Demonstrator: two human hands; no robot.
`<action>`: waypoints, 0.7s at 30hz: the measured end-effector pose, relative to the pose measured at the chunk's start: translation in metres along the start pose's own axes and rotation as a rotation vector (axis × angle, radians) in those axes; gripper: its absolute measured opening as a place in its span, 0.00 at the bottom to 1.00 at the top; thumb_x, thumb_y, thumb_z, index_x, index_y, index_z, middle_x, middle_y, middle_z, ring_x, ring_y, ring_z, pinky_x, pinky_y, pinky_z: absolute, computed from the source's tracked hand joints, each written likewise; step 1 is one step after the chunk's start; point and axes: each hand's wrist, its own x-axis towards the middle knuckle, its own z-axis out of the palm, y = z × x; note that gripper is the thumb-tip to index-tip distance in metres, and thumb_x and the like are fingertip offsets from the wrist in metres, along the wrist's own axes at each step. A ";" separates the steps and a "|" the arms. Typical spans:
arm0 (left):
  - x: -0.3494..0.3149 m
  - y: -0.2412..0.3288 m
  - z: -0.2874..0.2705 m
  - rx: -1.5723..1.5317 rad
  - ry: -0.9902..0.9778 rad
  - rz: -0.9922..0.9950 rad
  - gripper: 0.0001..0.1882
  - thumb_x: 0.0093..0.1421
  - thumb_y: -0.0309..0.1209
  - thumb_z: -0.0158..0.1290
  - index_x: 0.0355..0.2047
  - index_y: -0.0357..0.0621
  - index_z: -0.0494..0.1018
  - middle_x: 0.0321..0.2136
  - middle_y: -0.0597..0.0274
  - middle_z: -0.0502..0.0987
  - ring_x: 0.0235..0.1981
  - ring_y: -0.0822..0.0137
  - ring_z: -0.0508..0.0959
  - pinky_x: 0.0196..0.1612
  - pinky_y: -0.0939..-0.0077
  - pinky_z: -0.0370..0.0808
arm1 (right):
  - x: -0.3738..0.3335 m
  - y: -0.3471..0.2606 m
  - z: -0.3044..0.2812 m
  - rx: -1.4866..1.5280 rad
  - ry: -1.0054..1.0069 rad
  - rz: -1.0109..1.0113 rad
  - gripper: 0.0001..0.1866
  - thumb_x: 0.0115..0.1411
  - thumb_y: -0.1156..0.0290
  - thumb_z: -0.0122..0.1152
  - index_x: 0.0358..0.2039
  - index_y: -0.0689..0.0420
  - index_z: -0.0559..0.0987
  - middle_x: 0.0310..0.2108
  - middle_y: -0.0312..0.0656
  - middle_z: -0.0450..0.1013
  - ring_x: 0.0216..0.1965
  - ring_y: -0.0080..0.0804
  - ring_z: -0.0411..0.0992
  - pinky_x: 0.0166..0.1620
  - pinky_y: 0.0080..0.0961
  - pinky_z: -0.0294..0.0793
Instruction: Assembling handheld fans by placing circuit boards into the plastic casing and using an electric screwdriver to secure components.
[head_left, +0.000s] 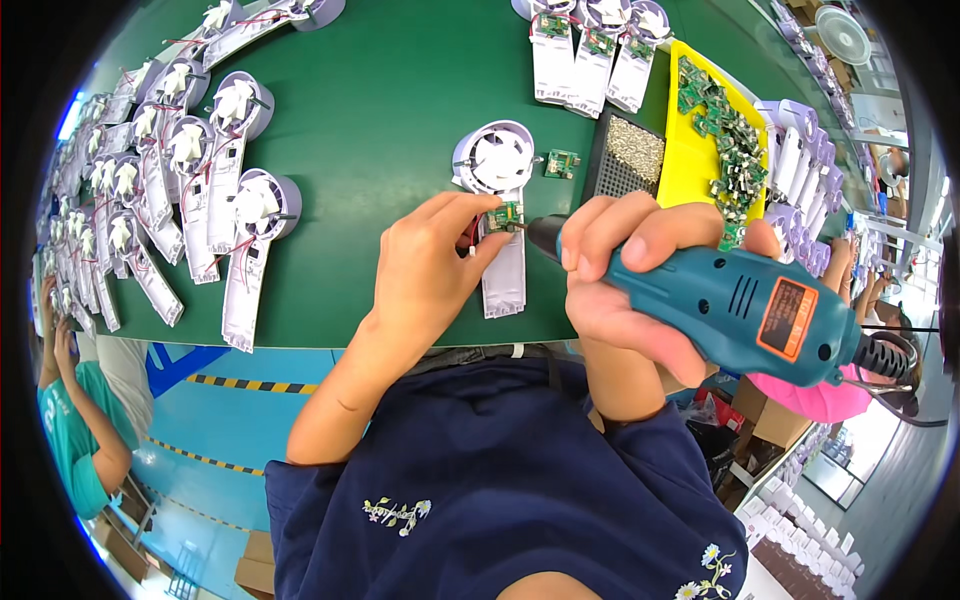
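Screwdriver [730,305], teal and orange-labelled, sits wrapped in the right grip [612,310]; left grip [432,250] pinches a green board [505,217]

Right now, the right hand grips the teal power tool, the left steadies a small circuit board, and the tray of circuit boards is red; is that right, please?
Not quite: the head view shows the tray of circuit boards is yellow. The right hand grips the teal power tool, and the left hand steadies a small circuit board.

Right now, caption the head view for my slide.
Left hand holds a green circuit board on a fan handle; right hand points an electric screwdriver at it.
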 end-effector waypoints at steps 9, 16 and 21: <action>-0.003 -0.002 0.003 -0.014 0.003 -0.008 0.21 0.50 0.21 0.70 0.46 0.42 0.80 0.37 0.56 0.82 0.29 0.64 0.82 0.34 0.74 0.82 | 0.000 0.009 0.004 -0.042 0.031 -0.033 0.57 0.53 0.48 0.74 0.73 0.45 0.46 0.42 0.45 0.72 0.30 0.40 0.74 0.35 0.37 0.75; -0.003 0.002 0.004 0.039 0.010 0.056 0.18 0.54 0.25 0.69 0.44 0.45 0.78 0.42 0.62 0.71 0.31 0.65 0.77 0.31 0.66 0.77 | 0.021 -0.011 0.006 -0.049 0.155 -0.222 0.51 0.61 0.29 0.53 0.75 0.43 0.49 0.41 0.48 0.69 0.22 0.38 0.69 0.23 0.34 0.73; 0.000 -0.001 0.003 0.027 0.001 0.090 0.18 0.53 0.25 0.69 0.45 0.44 0.78 0.45 0.61 0.68 0.33 0.65 0.77 0.31 0.68 0.77 | 0.032 -0.041 -0.025 -0.107 0.369 -0.147 0.49 0.61 0.24 0.45 0.72 0.43 0.53 0.38 0.41 0.68 0.20 0.28 0.67 0.17 0.28 0.70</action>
